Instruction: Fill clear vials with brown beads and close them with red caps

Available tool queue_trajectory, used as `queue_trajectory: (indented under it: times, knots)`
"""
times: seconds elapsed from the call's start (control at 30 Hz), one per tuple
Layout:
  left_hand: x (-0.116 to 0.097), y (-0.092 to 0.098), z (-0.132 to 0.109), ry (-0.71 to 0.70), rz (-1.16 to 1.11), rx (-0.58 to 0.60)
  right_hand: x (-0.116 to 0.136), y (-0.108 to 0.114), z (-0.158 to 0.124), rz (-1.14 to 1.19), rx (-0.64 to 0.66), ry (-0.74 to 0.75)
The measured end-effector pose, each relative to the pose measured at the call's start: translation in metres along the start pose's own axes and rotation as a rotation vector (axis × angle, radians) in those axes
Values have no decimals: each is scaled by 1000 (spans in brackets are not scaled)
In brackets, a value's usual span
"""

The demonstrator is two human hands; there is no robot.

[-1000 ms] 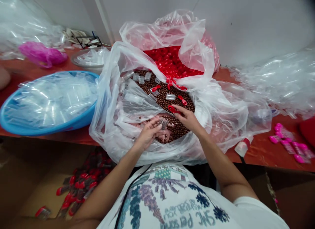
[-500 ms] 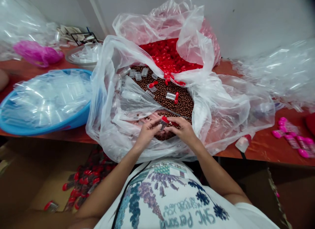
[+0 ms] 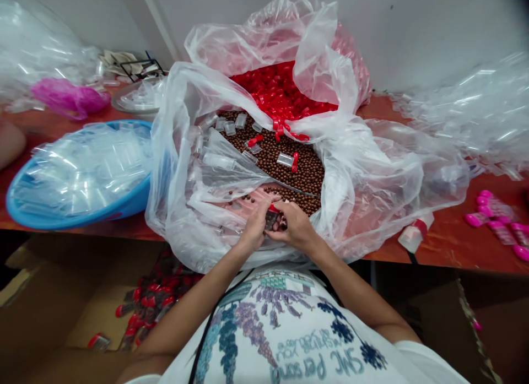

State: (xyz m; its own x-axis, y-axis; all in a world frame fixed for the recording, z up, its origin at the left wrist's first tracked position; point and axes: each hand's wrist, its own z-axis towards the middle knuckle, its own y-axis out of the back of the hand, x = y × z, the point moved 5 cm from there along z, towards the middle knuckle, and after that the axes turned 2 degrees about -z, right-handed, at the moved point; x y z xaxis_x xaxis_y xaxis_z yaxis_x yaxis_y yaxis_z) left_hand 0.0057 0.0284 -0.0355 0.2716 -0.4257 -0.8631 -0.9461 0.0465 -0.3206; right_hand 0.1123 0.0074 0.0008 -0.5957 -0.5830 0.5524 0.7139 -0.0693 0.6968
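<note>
Between my two hands is a small transparent container (image 3: pixel 270 220) with a red cap and dark brown contents. My left hand (image 3: pixel 255 227) grips its left side, with the thumb up near the cap. From the right, my right hand (image 3: pixel 296 228) closes round it, fingers at the red cap and thumb low on the body. Just below and beyond them, brown beads (image 3: pixel 289 169) fill a large plastic bag (image 3: pixel 173 152). On the beads lie a transparent container (image 3: pixel 285 160) with an open red cap and several loose transparent ones (image 3: pixel 230 128).
Behind the beads stands a bag of red caps (image 3: pixel 276 86). A blue basin (image 3: pixel 119 210) of transparent containers is on the left. Red-capped containers (image 3: pixel 149 301) lie in a cardboard box below. Pink-capped containers (image 3: pixel 496 213) and a white bottle (image 3: pixel 413 235) sit on the right.
Both hands have drawn closer together around the container and sit slightly lower. My fingers now press at its red cap and cover more of it. The camera view has shifted a little.
</note>
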Motion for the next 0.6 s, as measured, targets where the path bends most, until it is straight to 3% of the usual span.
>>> queue_trajectory:
  times: [0.2, 0.33, 0.4, 0.47, 0.6]
  knots:
    - [-5, -6, -5, -71, -68, -20, 0, 6, -5, 79, 49, -18]
    - [-16, -7, -10, -32, -233, 23, -21, 15, -17, 168, -51, -398]
    - [-18, -6, -11, -27, -248, 35, -26, 14, -22, 194, -23, -519]
    - [-17, -5, -10, -44, -224, 30, -23, 13, -21, 189, 14, -487]
    - [-7, -7, -9, -32, -153, 28, -8, 16, -11, 14, -1, -267]
